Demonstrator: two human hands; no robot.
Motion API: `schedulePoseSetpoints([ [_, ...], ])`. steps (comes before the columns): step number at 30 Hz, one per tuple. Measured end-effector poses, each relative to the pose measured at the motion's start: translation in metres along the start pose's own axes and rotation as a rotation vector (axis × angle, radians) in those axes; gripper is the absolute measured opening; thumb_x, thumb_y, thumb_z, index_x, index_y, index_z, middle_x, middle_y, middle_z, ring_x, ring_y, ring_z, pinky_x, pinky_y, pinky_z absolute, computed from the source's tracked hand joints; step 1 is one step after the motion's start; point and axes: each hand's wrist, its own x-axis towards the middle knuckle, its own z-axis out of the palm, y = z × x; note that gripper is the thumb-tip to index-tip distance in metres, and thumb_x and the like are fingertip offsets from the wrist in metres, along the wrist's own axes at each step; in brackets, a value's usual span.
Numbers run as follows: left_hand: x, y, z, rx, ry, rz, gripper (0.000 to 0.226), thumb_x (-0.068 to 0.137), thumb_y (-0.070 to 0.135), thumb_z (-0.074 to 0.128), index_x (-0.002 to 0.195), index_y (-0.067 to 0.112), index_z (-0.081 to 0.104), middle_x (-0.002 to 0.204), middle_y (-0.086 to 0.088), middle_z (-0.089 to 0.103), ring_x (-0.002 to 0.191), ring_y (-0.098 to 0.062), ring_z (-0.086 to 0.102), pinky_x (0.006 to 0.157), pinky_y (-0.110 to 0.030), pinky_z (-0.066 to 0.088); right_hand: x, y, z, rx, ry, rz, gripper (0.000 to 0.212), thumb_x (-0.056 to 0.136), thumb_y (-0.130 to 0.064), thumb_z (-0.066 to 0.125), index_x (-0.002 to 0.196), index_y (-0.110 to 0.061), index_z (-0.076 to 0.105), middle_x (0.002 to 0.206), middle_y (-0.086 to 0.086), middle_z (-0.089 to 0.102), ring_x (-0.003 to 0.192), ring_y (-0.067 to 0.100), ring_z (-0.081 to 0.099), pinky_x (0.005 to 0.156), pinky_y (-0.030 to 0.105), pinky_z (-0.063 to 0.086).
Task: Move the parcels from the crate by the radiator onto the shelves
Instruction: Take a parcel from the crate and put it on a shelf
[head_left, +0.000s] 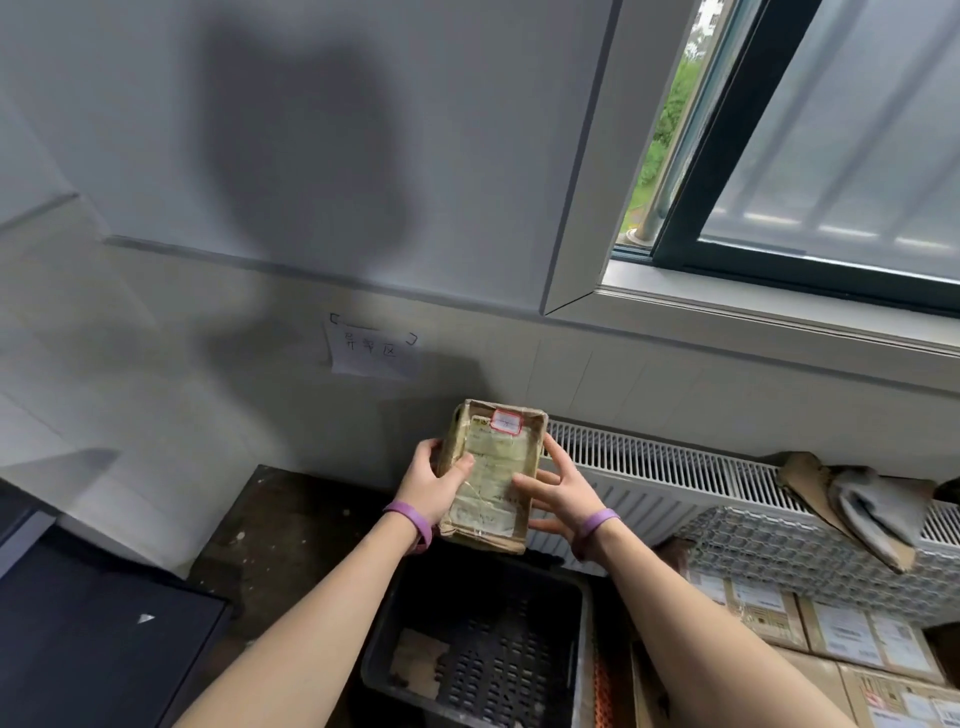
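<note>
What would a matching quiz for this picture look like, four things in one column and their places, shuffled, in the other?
Things:
1. parcel
2. black crate
3. paper note
4. grey cloth

Places:
A. stuck on the wall
B. lying on top of the radiator
C. held between the left hand and the right hand
D. low down, beneath the parcel

Pairs: 1-C, 2-D, 3-A, 4-B
</note>
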Motion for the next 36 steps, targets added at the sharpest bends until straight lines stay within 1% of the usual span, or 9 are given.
schedulePoseSetpoints([
  [5, 0.002, -0.004, -0.025, -0.029, 0.062, 0.034, 0.037, 0.085, 0.041, 0.067, 0.115, 0.026, 0.051, 0.101, 0.014, 0.06, 0.09, -0.001, 0.059, 0.074, -0.021, 0.046, 0.008, -0.001, 0.029, -0.005, 0.05, -0.062, 0.082, 0.079, -0.011, 0.078, 0.14, -0.047, 0.036, 0.11, 0.0, 0.073, 0.104, 0.018, 0.068, 0.084, 0.044, 0.055],
  [9, -0.005, -0.008, -0.047, -0.068, 0.106, 0.049, 0.036, 0.085, 0.039, 0.067, 0.117, 0.024, 0.056, 0.108, 0.006, 0.064, 0.099, -0.011, 0.062, 0.085, -0.029, 0.05, 0.014, -0.001, 0.057, -0.005, 0.098, -0.16, 0.073, 0.08, -0.011, 0.076, 0.143, -0.03, 0.043, 0.107, -0.002, 0.073, 0.1, 0.014, 0.069, 0.08, 0.037, 0.058],
  [13, -0.016, -0.015, -0.074, -0.015, 0.235, 0.049, 0.026, 0.086, 0.036, 0.065, 0.108, 0.021, 0.063, 0.112, -0.004, 0.063, 0.1, -0.017, 0.062, 0.092, -0.039, 0.051, 0.018, 0.005, 0.092, -0.105, 0.095, -0.236, 0.063, 0.084, -0.017, 0.073, 0.142, -0.022, 0.047, 0.118, -0.002, 0.069, 0.104, 0.01, 0.067, 0.092, 0.039, 0.055],
  [17, -0.042, -0.027, -0.097, -0.068, 0.422, 0.026, 0.027, 0.086, 0.033, 0.065, 0.11, 0.02, 0.064, 0.111, -0.002, 0.065, 0.099, -0.017, 0.062, 0.09, -0.041, 0.052, 0.017, 0.011, 0.124, -0.231, -0.103, -0.257, 0.073, 0.085, -0.017, 0.073, 0.145, -0.037, 0.036, 0.117, -0.016, 0.067, 0.106, 0.004, 0.065, 0.089, 0.025, 0.054],
  [23, -0.111, -0.059, -0.124, -0.174, 0.671, -0.035, 0.017, 0.088, 0.029, 0.064, 0.104, 0.025, 0.06, 0.101, 0.006, 0.067, 0.087, -0.005, 0.063, 0.068, -0.018, 0.051, -0.002, 0.034, 0.174, -0.38, -0.407, -0.269, 0.07, 0.091, -0.021, 0.065, 0.146, -0.044, 0.029, 0.13, -0.015, 0.06, 0.118, 0.004, 0.057, 0.107, 0.038, 0.044],
  [26, -0.158, -0.077, -0.129, -0.192, 0.758, -0.066, 0.011, 0.089, 0.033, 0.061, 0.1, 0.033, 0.061, 0.102, 0.011, 0.069, 0.091, -0.006, 0.065, 0.074, -0.023, 0.052, -0.022, 0.055, 0.195, -0.432, -0.496, -0.312, 0.066, 0.091, -0.022, 0.065, 0.145, -0.043, 0.034, 0.127, -0.013, 0.063, 0.115, 0.004, 0.059, 0.105, 0.039, 0.045],
  [29, -0.214, -0.097, -0.128, -0.196, 0.85, -0.084, 0.024, 0.09, 0.041, 0.059, 0.114, 0.04, 0.057, 0.104, 0.028, 0.066, 0.098, 0.005, 0.061, 0.073, -0.007, 0.046, -0.04, 0.075, 0.217, -0.504, -0.584, -0.359, 0.06, 0.092, -0.029, 0.062, 0.144, -0.043, 0.036, 0.128, -0.015, 0.062, 0.117, 0.004, 0.058, 0.106, 0.038, 0.044],
  [32, -0.27, -0.119, -0.129, -0.196, 1.001, -0.205, 0.048, 0.093, 0.037, 0.055, 0.138, 0.023, 0.046, 0.13, 0.007, 0.055, 0.112, -0.006, 0.052, 0.093, -0.018, 0.038, -0.065, 0.093, 0.241, -0.58, -0.675, -0.413, 0.056, 0.093, -0.035, 0.059, 0.142, -0.046, 0.035, 0.124, -0.028, 0.059, 0.117, -0.002, 0.055, 0.106, 0.031, 0.043],
  [36, -0.335, -0.139, -0.129, -0.241, 1.096, -0.301, 0.046, 0.096, 0.032, 0.052, 0.14, 0.022, 0.044, 0.121, 0.007, 0.058, 0.1, -0.002, 0.054, 0.087, -0.013, 0.039, -0.103, 0.117, 0.275, -0.614, -0.848, -0.367, 0.052, 0.092, -0.044, 0.053, 0.135, -0.062, 0.03, 0.102, -0.048, 0.057, 0.098, -0.018, 0.057, 0.088, 0.012, 0.046],
])
